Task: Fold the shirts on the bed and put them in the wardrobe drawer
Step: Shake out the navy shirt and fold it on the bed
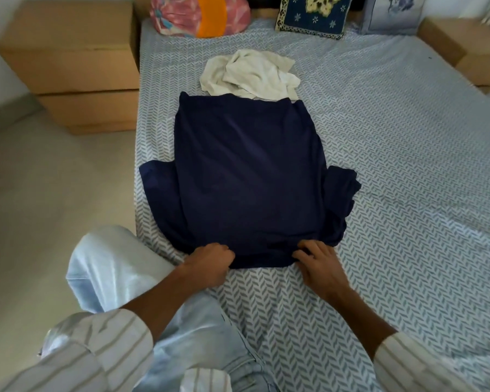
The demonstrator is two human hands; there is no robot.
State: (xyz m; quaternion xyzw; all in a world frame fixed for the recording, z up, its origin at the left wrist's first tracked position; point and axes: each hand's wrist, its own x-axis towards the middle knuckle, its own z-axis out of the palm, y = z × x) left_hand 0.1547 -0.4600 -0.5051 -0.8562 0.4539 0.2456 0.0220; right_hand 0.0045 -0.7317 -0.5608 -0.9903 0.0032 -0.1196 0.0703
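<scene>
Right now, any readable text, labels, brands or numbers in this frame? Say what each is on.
None readable.
Navy shirt: plain, no print or tag showing.
White shirt: crumpled, no text showing.
Cushions: floral patterns only.
Boxes: no markings visible.

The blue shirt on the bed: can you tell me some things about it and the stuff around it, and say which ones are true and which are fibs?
1. Both hands hold the near edge of the blue shirt. True: the left hand and the right hand each grip that edge.
2. The white shirt is neatly folded. False: it lies crumpled in a heap.
3. The white shirt lies beyond the blue shirt, toward the pillows. True.
4. The blue shirt hangs in the air. False: it lies spread flat on the bed.
5. The bed sheet is plain red. False: it is white with a grey-blue zigzag pattern.
</scene>
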